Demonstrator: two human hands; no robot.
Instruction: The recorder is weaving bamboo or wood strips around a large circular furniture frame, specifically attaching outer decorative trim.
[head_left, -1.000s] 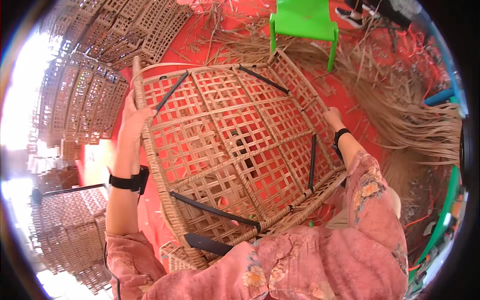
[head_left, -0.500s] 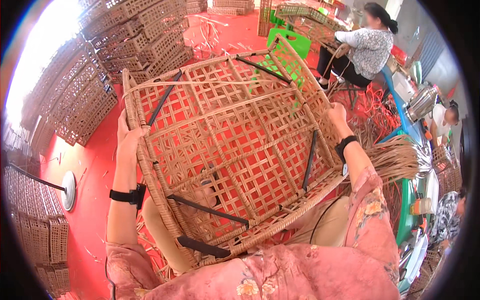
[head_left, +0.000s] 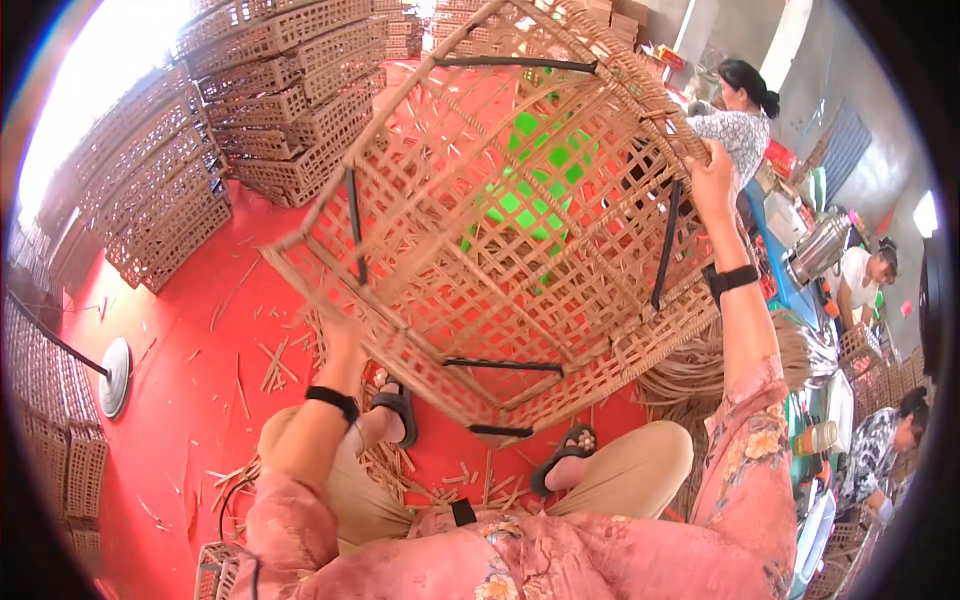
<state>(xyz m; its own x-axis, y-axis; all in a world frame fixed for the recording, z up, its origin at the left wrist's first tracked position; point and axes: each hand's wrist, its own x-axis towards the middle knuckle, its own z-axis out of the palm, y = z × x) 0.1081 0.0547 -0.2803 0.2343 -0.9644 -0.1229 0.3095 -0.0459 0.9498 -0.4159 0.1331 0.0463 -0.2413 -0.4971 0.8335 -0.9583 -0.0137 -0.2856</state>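
A large rectangular basket (head_left: 520, 250) of brown open weave is lifted in front of me, tilted, above my knees. Short black strips (head_left: 503, 366) cross near its corners, and thicker wrapped cane edges its rim. Around the rim at the right side my right hand (head_left: 712, 180) is closed. My left hand (head_left: 342, 335) grips the lower left side; it is somewhat blurred and its fingers are partly hidden by the basket. Black bands circle both my wrists.
Stacks of woven baskets (head_left: 290, 100) rise at the left. A round metal base (head_left: 116, 378) stands on the red floor (head_left: 200, 340), among cane scraps. A green chair (head_left: 540, 175) shows through the weave. Cane bundles (head_left: 690, 365) lie at right. Several people (head_left: 735, 125) sit nearby.
The basket has been raised away from my lap and turned, with both hands still on it. My feet and the scraps below now show.
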